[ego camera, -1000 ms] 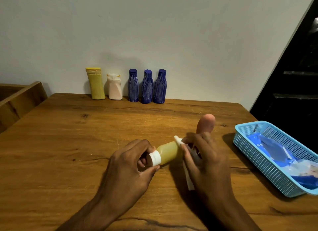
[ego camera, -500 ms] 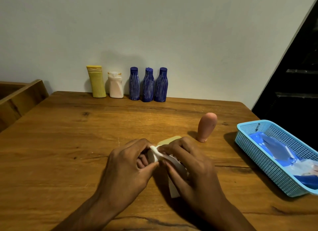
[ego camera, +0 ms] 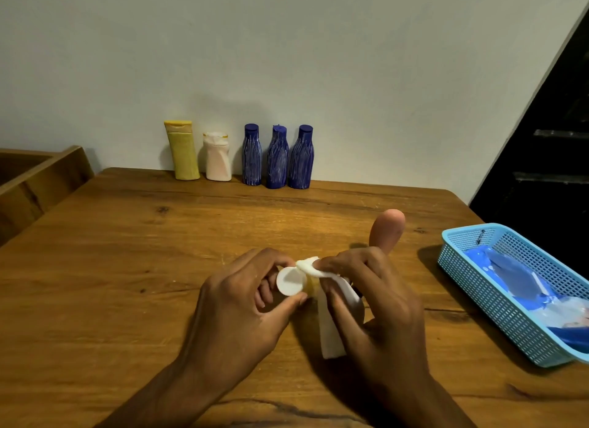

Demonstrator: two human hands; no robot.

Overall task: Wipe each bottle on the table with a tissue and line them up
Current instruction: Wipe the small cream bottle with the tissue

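My left hand (ego camera: 236, 303) pinches the white cap (ego camera: 290, 281) of a small yellow bottle (ego camera: 310, 286), which lies sideways above the table, mostly hidden. My right hand (ego camera: 373, 303) holds a white tissue (ego camera: 331, 328) wrapped over the bottle's body next to the cap. A pink bottle (ego camera: 389, 226) stands just behind my right hand. Along the wall stand a yellow bottle (ego camera: 182, 151), a pale pink-white bottle (ego camera: 218, 158) and three blue bottles (ego camera: 278, 158) in a row.
A light blue plastic basket (ego camera: 497, 300) with blue and clear packets sits at the table's right edge. A wooden piece of furniture (ego camera: 35, 178) stands to the left of the wooden table (ego camera: 111, 268). A dark opening lies to the right.
My right hand slid the tissue along the bottle from its base toward the cap. The bottle turned so the cap's flat end now faces me. My left hand kept hold of the cap.
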